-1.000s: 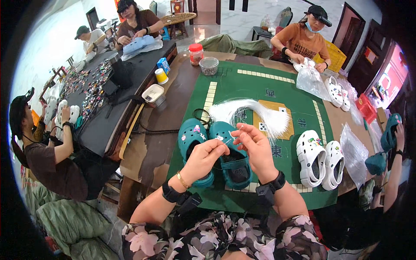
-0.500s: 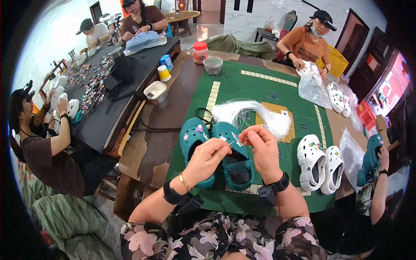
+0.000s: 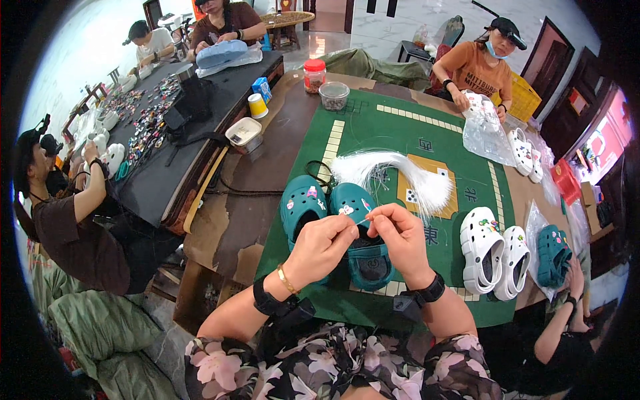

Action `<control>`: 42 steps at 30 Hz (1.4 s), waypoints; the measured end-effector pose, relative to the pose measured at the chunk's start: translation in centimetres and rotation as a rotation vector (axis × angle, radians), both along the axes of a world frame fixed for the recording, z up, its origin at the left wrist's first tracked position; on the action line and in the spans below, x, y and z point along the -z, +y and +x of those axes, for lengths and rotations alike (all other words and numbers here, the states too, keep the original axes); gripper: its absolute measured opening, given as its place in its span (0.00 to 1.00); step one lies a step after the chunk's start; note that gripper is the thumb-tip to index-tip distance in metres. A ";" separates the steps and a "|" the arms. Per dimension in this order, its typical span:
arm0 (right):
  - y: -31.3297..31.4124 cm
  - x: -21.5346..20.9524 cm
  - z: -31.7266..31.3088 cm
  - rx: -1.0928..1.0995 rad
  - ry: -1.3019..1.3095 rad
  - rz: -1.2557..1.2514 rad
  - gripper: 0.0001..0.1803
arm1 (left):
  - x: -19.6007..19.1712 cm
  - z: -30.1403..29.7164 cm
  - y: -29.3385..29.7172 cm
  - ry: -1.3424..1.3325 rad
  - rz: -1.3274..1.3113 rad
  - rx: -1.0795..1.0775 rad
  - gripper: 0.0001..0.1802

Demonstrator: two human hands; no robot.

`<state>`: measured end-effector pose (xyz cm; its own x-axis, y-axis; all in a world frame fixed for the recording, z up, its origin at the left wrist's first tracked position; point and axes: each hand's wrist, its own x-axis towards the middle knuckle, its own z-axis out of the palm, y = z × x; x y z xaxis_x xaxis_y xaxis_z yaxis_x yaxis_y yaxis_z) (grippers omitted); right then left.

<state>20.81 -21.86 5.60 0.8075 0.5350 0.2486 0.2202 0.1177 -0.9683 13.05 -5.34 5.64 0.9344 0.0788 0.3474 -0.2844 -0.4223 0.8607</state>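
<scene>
My left hand (image 3: 319, 248) and my right hand (image 3: 401, 241) are both pinched, their fingertips close together over a pair of teal clogs. Between them runs a thin whitish strand (image 3: 363, 224), hard to make out. The left clog (image 3: 291, 208) and the right clog (image 3: 349, 195) stand side by side, toes away from me, with small charms on their uppers. My hands and wrists cover parts of both. Just beyond the clogs lies a bundle of fine white strands (image 3: 400, 175), fanned out at its right end.
A green mat (image 3: 373, 137) covers the table. White clogs (image 3: 481, 250) stand to the right; another person handles teal clogs (image 3: 553, 257) beyond them. A clear tub (image 3: 334, 97), a red-lidded jar (image 3: 314, 75) and a white container (image 3: 245, 133) stand further off. Several people work around.
My fingertips have come closer together, and the strand between them shows less. At the right, the other person's teal clogs now sit further up and their hand has moved.
</scene>
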 end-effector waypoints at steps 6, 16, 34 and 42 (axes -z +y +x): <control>-0.1 -0.2 -0.4 0.008 -0.002 -0.014 0.08 | 0.4 0.0 -0.1 -0.030 0.047 -0.011 0.09; -0.4 0.3 -0.5 0.037 -0.066 -0.063 0.08 | 0.6 0.1 -0.4 -0.053 0.075 -0.018 0.08; -0.6 0.9 -0.6 0.020 -0.034 -0.069 0.07 | 0.8 0.1 -0.5 -0.054 0.103 -0.019 0.09; -0.1 0.6 -1.0 0.012 -0.013 -0.087 0.06 | 0.5 -0.4 -0.9 0.049 -0.064 -0.103 0.04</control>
<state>19.86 -21.96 5.05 0.8111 0.5451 0.2123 0.2340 0.0304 -0.9718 12.70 -6.28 5.10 0.9358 0.1960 0.2930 -0.1996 -0.3907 0.8986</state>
